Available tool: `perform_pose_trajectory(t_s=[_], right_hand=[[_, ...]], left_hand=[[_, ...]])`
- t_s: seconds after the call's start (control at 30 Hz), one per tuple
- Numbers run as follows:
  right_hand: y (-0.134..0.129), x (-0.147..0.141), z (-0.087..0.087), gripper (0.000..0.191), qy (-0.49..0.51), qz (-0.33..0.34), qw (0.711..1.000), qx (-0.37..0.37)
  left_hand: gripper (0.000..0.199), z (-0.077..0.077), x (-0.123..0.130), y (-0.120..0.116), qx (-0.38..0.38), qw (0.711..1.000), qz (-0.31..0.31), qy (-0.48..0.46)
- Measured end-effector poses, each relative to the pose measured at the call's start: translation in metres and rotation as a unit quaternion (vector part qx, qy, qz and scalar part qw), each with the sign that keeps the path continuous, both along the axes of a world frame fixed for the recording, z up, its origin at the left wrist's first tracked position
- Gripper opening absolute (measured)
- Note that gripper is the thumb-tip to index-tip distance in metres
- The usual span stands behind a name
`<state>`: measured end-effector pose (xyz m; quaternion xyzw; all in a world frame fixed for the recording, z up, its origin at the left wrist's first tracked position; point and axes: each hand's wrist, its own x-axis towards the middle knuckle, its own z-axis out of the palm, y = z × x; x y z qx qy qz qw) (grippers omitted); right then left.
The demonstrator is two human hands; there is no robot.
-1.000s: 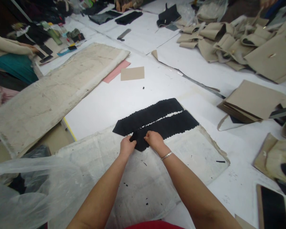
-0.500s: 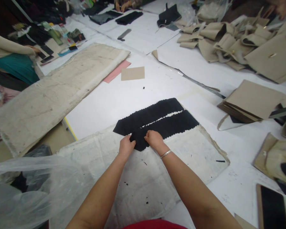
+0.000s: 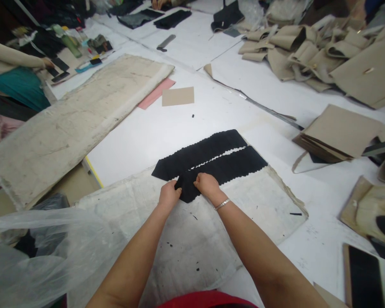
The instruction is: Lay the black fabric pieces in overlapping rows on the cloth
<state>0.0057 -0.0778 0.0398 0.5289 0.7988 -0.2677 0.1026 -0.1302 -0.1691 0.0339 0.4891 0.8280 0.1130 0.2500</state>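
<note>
A stained white board (image 3: pixel 244 205) lay at the near edge of the white tabletop (image 3: pixel 141 137), and two black scalloped strips (image 3: pixel 211 158) lay side by side across its far edge. The left hand (image 3: pixel 168 196) and right hand (image 3: pixel 205 184) each pinched the near strip's left end, fingers closed on the fabric. A silver bracelet (image 3: pixel 222 204) circled the right wrist.

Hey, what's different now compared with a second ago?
Very little. The left hand and right hand keep their pinch on the near end of the lower black scalloped fabric strip; the view only shifted slightly. The upper black scalloped strip lies unmoved.
</note>
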Motion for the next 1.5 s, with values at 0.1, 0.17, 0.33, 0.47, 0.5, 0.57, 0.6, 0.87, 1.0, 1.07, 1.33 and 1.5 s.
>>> perform_pose_trajectory(t_s=[0.1, 0.17, 0.33, 0.47, 0.5, 0.57, 0.6, 0.87, 1.0, 1.07, 1.33, 1.5], right_hand=[[-0.003, -0.002, 0.006, 0.019, -0.007, 0.017, 1.0, 0.021], [-0.007, -0.004, 0.009, 0.018, -0.003, 0.029, 0.999, 0.024], [-0.023, -0.006, 0.01, 0.018, 0.009, 0.026, 1.0, -0.009], [-0.034, -0.007, 0.006, 0.014, 0.014, 0.004, 1.0, 0.009], [-0.036, -0.007, 0.005, 0.014, 0.017, -0.002, 1.0, 0.017], [-0.039, -0.007, 0.003, 0.014, 0.024, -0.01, 0.999, 0.03], [-0.04, -0.008, 0.002, 0.013, 0.028, -0.014, 0.999, 0.035], [-0.044, -0.006, -0.003, 0.008, 0.061, -0.01, 0.997, 0.051], [-0.045, -0.006, 0.003, 0.009, 0.053, 0.004, 0.997, 0.05], [-0.046, -0.007, 0.006, 0.009, 0.043, 0.007, 0.997, 0.058], [-0.047, -0.011, 0.007, 0.01, 0.03, 0.013, 0.998, 0.05], [-0.051, -0.012, 0.01, 0.012, 0.023, 0.039, 0.997, 0.069]], left_hand=[[0.018, 0.003, 0.002, 0.001, -0.015, 0.999, -0.021, 0.041], [0.016, 0.004, 0.002, 0.001, -0.029, 0.997, -0.028, 0.063], [0.016, 0.004, 0.0, -0.002, -0.033, 0.996, -0.033, 0.074], [0.016, 0.002, -0.001, -0.003, -0.029, 0.997, -0.026, 0.06], [0.016, 0.001, -0.001, -0.003, -0.031, 0.998, -0.023, 0.058], [0.016, 0.001, -0.001, -0.003, -0.031, 0.998, -0.02, 0.054], [0.016, 0.0, -0.002, -0.003, -0.029, 0.998, -0.02, 0.053], [0.017, -0.003, -0.003, -0.005, -0.021, 0.998, -0.023, 0.051], [0.016, -0.004, -0.003, -0.006, -0.013, 0.998, -0.023, 0.05], [0.016, -0.003, -0.002, -0.006, -0.012, 0.999, -0.021, 0.047], [0.02, 0.0, -0.001, -0.007, -0.014, 0.999, -0.008, 0.041], [0.019, -0.002, -0.002, -0.006, -0.02, 0.999, -0.002, 0.038]])
